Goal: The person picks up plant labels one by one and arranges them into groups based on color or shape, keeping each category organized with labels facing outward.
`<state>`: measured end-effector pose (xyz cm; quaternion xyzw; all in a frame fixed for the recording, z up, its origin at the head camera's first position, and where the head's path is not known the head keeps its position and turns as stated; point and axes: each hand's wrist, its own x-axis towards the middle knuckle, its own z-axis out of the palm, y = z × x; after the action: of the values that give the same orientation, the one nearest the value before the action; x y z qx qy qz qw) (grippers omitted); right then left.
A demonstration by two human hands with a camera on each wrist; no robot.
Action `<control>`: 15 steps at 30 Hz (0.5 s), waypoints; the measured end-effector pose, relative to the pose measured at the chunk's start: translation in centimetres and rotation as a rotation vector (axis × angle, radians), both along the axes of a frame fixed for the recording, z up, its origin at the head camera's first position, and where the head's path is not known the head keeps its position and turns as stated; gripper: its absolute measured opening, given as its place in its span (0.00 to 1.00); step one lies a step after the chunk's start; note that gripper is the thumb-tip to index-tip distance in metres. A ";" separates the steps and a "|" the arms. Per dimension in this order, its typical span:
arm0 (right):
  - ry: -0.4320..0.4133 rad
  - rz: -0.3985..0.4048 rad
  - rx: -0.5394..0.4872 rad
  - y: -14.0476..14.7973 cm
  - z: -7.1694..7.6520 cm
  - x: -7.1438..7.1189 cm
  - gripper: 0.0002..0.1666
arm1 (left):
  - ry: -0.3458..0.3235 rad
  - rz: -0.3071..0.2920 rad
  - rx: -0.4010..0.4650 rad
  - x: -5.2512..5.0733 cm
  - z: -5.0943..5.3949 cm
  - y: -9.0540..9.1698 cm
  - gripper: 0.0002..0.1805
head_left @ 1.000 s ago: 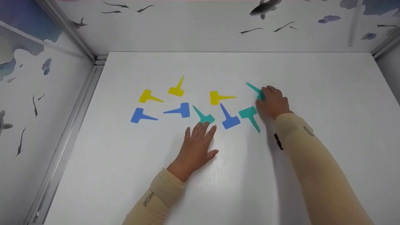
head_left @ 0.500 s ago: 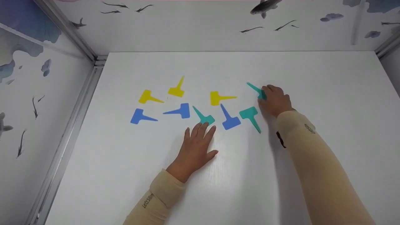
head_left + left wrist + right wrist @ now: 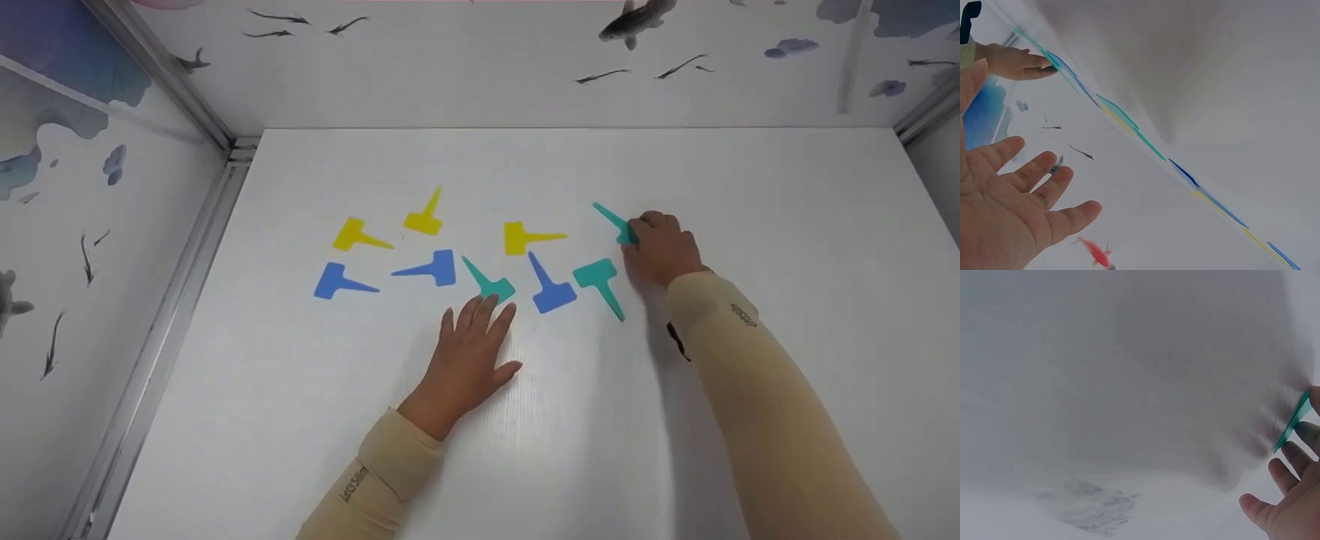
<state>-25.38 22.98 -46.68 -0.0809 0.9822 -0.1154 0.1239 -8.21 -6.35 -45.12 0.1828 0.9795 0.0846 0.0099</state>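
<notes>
Beige sleeve (image 3: 401, 450) nearest, then the left hand (image 3: 461, 364), fingers spread at the near teal tag (image 3: 497, 289); farther, the right hand (image 3: 664, 249) touches the far teal tag (image 3: 624, 232) on the table (image 3: 562, 420), pinch unclear. No tag's shifted this second: layout unchanged!

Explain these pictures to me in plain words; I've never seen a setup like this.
There is no robot, just a person's bare left hand and right hand. One picture comes from a head camera looking forward and down; the others come from a camera on each wrist. Three yellow tags, three blue tags and two green tags lie on the white table. The right hand pinches a third green tag. The left hand's fingers are spread near another green tag; whether they touch it is unclear.
</notes>
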 end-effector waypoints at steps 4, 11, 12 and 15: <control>-0.014 -0.029 -0.015 0.4 0.0 0.6 0.31 | -0.004 0.001 0.000 0.2 0.1 0.1 0.42; -0.049 -0.047 -0.025 1.4 0.6 1.7 0.33 | 0.003 -0.009 0.012 0.5 0.3 0.3 0.41; -0.048 -0.040 -0.020 1.6 0.7 1.9 0.33 | 0.000 -0.008 0.014 0.5 0.3 0.3 0.41; -0.059 -0.041 -0.026 1.9 0.8 2.3 0.33 | -0.001 -0.006 0.023 0.7 0.4 0.3 0.41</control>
<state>-23.04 24.85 -45.85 -0.0590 0.9780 -0.1330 0.1492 -7.49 -6.02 -44.72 0.1858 0.9778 0.0961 0.0086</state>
